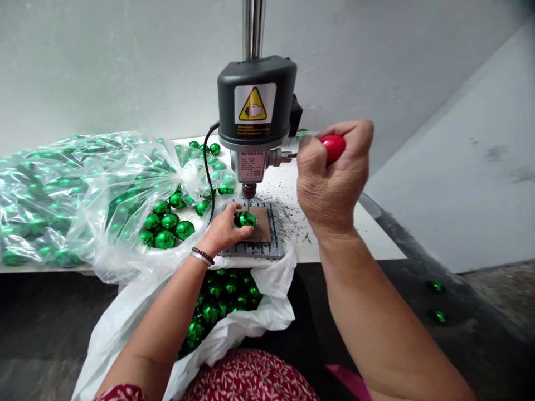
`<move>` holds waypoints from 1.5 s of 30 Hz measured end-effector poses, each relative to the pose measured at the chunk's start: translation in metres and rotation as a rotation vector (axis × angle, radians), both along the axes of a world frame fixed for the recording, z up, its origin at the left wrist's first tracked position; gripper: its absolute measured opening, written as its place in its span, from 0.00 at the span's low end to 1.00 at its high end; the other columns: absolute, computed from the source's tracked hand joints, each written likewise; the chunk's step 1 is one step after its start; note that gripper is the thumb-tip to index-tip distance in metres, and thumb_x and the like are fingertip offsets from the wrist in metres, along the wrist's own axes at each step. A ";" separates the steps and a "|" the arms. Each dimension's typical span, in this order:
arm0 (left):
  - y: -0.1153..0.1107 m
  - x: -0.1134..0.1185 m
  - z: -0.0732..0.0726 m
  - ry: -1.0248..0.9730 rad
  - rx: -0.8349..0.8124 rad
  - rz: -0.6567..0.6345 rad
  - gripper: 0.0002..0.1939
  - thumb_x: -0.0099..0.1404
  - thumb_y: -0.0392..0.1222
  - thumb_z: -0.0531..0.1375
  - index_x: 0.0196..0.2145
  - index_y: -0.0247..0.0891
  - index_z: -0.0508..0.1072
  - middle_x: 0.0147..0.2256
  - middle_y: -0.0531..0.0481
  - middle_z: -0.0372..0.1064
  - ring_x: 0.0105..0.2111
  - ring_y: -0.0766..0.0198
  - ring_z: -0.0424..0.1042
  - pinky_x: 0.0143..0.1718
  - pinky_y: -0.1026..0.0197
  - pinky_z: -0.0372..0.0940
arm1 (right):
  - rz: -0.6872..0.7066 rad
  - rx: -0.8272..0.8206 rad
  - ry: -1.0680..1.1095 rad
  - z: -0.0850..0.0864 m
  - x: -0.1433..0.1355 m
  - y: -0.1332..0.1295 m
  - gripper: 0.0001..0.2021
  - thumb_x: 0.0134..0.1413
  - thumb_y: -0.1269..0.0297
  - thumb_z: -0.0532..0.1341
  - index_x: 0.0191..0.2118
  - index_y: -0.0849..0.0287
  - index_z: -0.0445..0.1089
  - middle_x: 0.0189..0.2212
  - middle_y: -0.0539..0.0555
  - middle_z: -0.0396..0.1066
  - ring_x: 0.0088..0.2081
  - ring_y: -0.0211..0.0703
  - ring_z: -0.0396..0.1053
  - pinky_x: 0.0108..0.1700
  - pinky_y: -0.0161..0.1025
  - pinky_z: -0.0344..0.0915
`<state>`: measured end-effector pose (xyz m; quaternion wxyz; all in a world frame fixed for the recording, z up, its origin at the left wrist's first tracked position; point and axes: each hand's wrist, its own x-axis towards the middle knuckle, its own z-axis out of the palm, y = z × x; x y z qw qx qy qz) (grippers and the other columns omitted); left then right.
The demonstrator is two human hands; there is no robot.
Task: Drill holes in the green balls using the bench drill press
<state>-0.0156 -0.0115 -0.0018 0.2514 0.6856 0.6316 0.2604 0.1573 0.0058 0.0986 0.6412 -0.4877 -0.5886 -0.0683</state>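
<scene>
A shiny green ball [246, 219] rests on a brown board [262, 225] on the base of a small bench drill [257, 120]. My left hand [225, 228] is closed around the ball, thumb on the near side and fingers on the far side. Right above the ball is the thin drill bit [249, 204]; whether it touches the ball I cannot tell. My right hand [334, 178] grips the red knob [333, 149] of the drill's feed lever, to the right of the drill head.
A big clear plastic bag [83, 195] of green balls lies at the left. Loose balls [169, 221] sit beside it. Dark shavings [295, 217] litter the white tabletop [368, 239]. Below the table edge, a white bag [267, 320] holds more balls. Two balls [438, 317] lie on the floor.
</scene>
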 end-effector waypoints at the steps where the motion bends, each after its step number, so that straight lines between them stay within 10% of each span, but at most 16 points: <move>1: 0.001 -0.002 -0.001 -0.048 0.002 0.018 0.33 0.56 0.44 0.65 0.59 0.36 0.67 0.46 0.43 0.75 0.42 0.55 0.74 0.49 0.54 0.69 | -0.006 -0.003 -0.005 0.000 0.000 0.000 0.12 0.64 0.56 0.51 0.37 0.60 0.58 0.38 0.51 0.64 0.39 0.28 0.65 0.36 0.29 0.65; 8: 0.008 -0.015 -0.013 -0.524 -0.283 0.162 0.24 0.66 0.50 0.57 0.57 0.38 0.69 0.43 0.46 0.75 0.24 0.67 0.72 0.25 0.64 0.67 | 0.017 -0.026 0.014 0.000 0.000 0.000 0.13 0.65 0.54 0.50 0.37 0.60 0.58 0.38 0.51 0.64 0.42 0.30 0.67 0.40 0.30 0.67; 14: 0.011 -0.004 -0.012 -0.448 -0.272 0.201 0.22 0.66 0.49 0.58 0.54 0.37 0.70 0.41 0.45 0.75 0.24 0.67 0.73 0.23 0.65 0.65 | 0.018 -0.029 0.011 0.001 0.000 0.000 0.13 0.65 0.54 0.49 0.37 0.59 0.58 0.37 0.51 0.62 0.41 0.29 0.66 0.40 0.30 0.66; 22: 0.005 0.004 -0.003 0.029 0.020 0.088 0.23 0.62 0.47 0.62 0.53 0.34 0.71 0.47 0.40 0.74 0.46 0.54 0.73 0.51 0.53 0.66 | 0.054 0.013 0.011 0.001 0.002 0.001 0.11 0.64 0.56 0.52 0.37 0.59 0.57 0.35 0.50 0.61 0.39 0.28 0.64 0.42 0.30 0.67; 45: 0.013 0.007 -0.008 -0.040 -0.110 0.037 0.40 0.53 0.43 0.71 0.62 0.36 0.69 0.53 0.44 0.75 0.52 0.52 0.73 0.58 0.54 0.63 | 0.048 -0.001 -0.015 0.000 0.003 0.001 0.10 0.65 0.57 0.52 0.37 0.59 0.57 0.34 0.50 0.62 0.38 0.27 0.64 0.39 0.29 0.66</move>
